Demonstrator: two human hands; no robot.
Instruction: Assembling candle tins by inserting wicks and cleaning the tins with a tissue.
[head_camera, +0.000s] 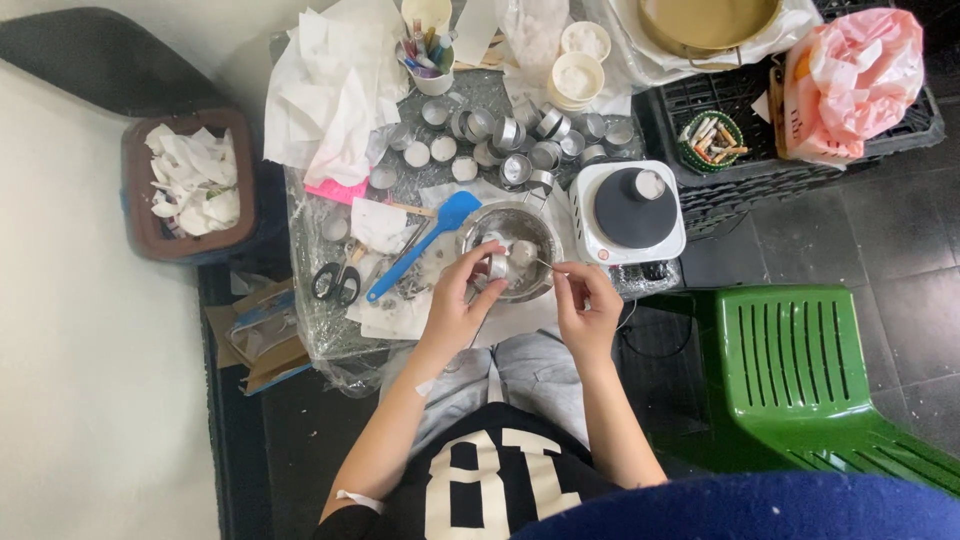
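Observation:
My left hand (462, 300) holds a small metal tealight cup (497, 266) over a steel bowl (510, 222) on the low table. My right hand (588, 298) pinches a thin metal tool (545, 264) whose tip points toward the cup. The bowl holds a few more small cups and pale lumps. A blue spatula (425, 244) lies left of the bowl, its blade near the rim.
Several empty tealight cups (515, 140) crowd the table's back. A white hot plate (627, 212) sits right of the bowl. Scissors (337, 282), crumpled white paper (335, 95), a cup of pens (428, 60), a brown bin (190, 180), a black crate (800, 150) and a green chair (800, 360) surround it.

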